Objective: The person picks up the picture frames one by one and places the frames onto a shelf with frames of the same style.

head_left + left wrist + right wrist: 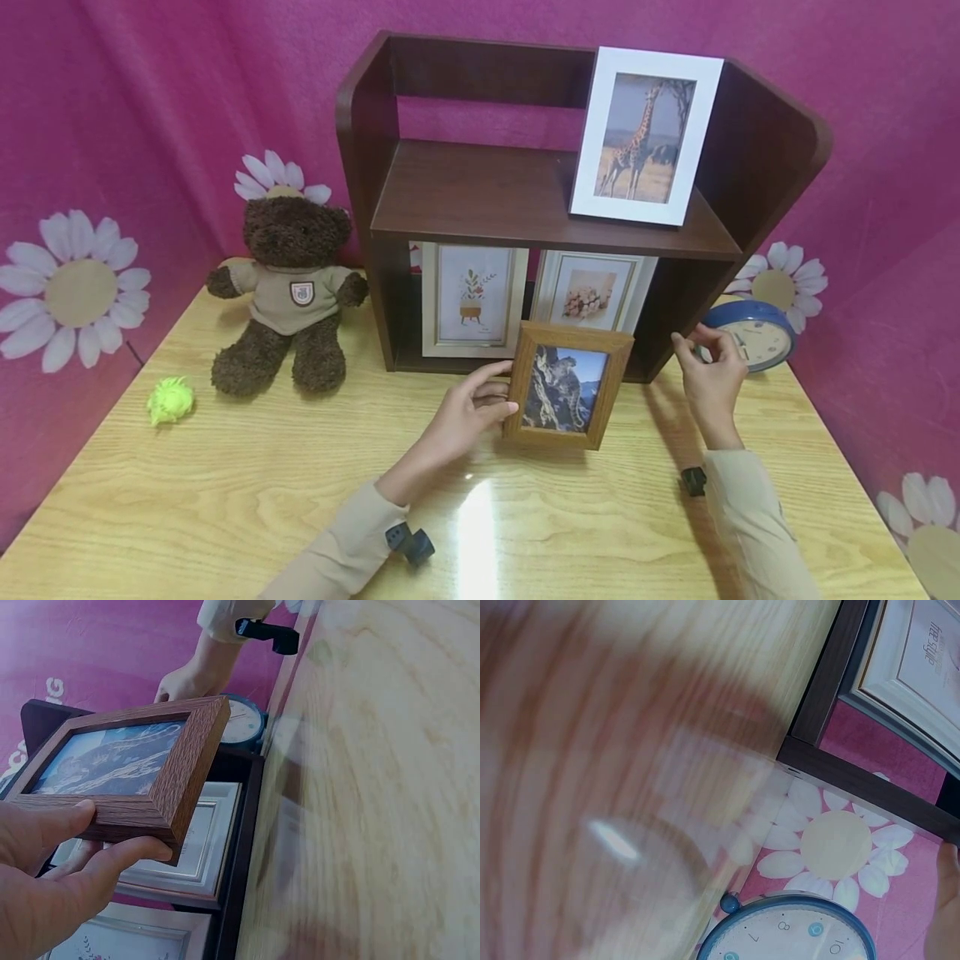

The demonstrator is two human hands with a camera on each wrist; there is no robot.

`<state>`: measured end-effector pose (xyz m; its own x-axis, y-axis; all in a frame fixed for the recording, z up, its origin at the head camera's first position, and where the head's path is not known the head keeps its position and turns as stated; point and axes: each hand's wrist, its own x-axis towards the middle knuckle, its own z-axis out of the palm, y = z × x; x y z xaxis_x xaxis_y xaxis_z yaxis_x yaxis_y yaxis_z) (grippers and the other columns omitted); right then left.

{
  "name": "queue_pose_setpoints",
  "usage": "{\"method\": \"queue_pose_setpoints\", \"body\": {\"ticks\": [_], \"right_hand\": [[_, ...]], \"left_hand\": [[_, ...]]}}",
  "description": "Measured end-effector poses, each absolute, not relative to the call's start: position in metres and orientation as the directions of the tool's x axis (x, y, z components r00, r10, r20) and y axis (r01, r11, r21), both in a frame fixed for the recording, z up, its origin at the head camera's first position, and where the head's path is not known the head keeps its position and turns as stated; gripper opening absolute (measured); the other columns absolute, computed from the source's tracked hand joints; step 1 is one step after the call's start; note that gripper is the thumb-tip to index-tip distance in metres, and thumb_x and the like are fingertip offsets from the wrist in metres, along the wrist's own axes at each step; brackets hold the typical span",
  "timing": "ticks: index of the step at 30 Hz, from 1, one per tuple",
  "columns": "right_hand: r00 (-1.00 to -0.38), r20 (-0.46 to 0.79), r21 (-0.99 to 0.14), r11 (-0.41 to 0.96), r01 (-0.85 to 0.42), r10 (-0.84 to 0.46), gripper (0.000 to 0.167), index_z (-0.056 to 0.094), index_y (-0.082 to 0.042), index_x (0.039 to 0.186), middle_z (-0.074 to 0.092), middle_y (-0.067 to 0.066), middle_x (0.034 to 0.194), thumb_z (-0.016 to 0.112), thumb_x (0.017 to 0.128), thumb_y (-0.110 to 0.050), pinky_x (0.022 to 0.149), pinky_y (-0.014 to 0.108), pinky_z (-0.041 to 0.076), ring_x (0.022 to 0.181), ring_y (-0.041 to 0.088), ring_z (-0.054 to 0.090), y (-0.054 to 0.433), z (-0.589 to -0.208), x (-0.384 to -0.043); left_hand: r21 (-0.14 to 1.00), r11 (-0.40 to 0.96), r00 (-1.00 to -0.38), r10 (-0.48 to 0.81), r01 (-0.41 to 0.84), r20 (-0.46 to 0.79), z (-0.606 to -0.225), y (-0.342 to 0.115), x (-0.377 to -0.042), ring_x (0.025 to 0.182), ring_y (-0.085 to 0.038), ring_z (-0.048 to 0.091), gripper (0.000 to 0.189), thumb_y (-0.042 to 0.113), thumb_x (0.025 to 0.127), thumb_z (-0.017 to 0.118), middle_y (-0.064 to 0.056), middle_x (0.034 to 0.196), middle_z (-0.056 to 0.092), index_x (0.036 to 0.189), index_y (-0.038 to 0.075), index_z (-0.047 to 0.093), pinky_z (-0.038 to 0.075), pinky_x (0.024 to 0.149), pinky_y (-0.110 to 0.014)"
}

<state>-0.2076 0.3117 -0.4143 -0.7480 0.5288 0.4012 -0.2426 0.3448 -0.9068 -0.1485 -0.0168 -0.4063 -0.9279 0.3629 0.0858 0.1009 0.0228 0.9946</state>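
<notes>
My left hand (468, 417) grips the left side of a brown wooden picture frame (517, 392) with a photo of a spotted cat on rocks. The thumb (64, 821) lies on the frame's face side, with fingers beneath. The frame hangs tilted over the table, before the dark brown shelf (480, 187). My right hand (712, 379) is beside the shelf's right side panel, in front of a blue round clock (765, 333) in the head view. A fingertip (949, 859) is right at the dark panel in the right wrist view; most of that hand is out of frame there.
A white giraffe picture frame (585, 167) stands on the upper shelf. Below stand a plant picture frame (431, 308) and a flower picture frame (645, 279). A teddy bear (281, 292) and a green fuzzy ball (171, 401) are on the left of the table (247, 500).
</notes>
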Motion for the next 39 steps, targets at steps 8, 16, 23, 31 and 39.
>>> {"method": "queue_pose_setpoints", "body": {"ticks": [8,16,23,31,39], "right_hand": [[-0.752,0.398,-0.902,0.374,-0.216,0.525,0.022,0.064,-0.012,0.098,0.057,-0.015,0.084,0.073,0.081,-0.002,0.074,0.004,0.048,0.082,-0.002,0.056,0.313,-0.415,-0.209],[-0.759,0.388,-0.912,0.339,-0.232,0.522,0.02,0.063,-0.007,0.096,0.057,-0.012,0.082,0.071,0.081,0.001,0.074,0.005,0.049,0.08,0.001,0.057,0.301,-0.4,-0.197],[-0.766,0.384,-0.91,0.351,-0.221,0.516,0.019,0.063,-0.008,0.097,0.057,-0.01,0.084,0.072,0.081,-0.001,0.076,0.006,0.049,0.083,0.004,0.058,0.297,-0.395,-0.194],[-0.762,0.386,-0.91,0.348,-0.224,0.52,0.018,0.063,-0.006,0.096,0.057,-0.009,0.084,0.071,0.081,0.0,0.073,0.004,0.048,0.082,0.004,0.058,0.296,-0.393,-0.193],[-0.759,0.376,-0.907,0.377,-0.186,0.532,0.02,0.063,-0.006,0.099,0.056,-0.015,0.086,0.073,0.081,-0.003,0.077,0.007,0.049,0.086,0.002,0.058,0.308,-0.408,-0.204]], "left_hand": [[0.996,0.032,-0.933,0.353,0.087,0.07,-0.402,-0.022,-0.15,0.109,-0.035,0.059,0.057,0.0,0.088,0.063,-0.026,0.124,0.056,0.141,0.007,0.043,0.059,0.074,-0.032],[0.998,0.009,-0.94,0.335,0.066,0.059,-0.394,-0.027,-0.152,0.102,-0.031,0.062,0.06,-0.001,0.087,0.063,-0.027,0.124,0.056,0.143,0.006,0.042,0.059,0.073,-0.033],[0.999,-0.019,-0.942,0.332,0.047,0.051,-0.384,-0.035,-0.153,0.098,-0.029,0.064,0.06,-0.001,0.089,0.062,-0.026,0.122,0.057,0.144,0.006,0.04,0.059,0.073,-0.036],[0.997,-0.032,-0.954,0.289,0.071,0.077,-0.373,-0.042,-0.155,0.111,-0.034,0.056,0.061,0.001,0.087,0.065,-0.023,0.129,0.054,0.143,0.007,0.041,0.059,0.073,-0.037],[0.994,-0.018,-0.953,0.282,0.104,0.105,-0.364,-0.049,-0.157,0.113,-0.036,0.057,0.061,-0.002,0.086,0.064,-0.026,0.127,0.055,0.143,0.003,0.04,0.059,0.072,-0.037]]}}
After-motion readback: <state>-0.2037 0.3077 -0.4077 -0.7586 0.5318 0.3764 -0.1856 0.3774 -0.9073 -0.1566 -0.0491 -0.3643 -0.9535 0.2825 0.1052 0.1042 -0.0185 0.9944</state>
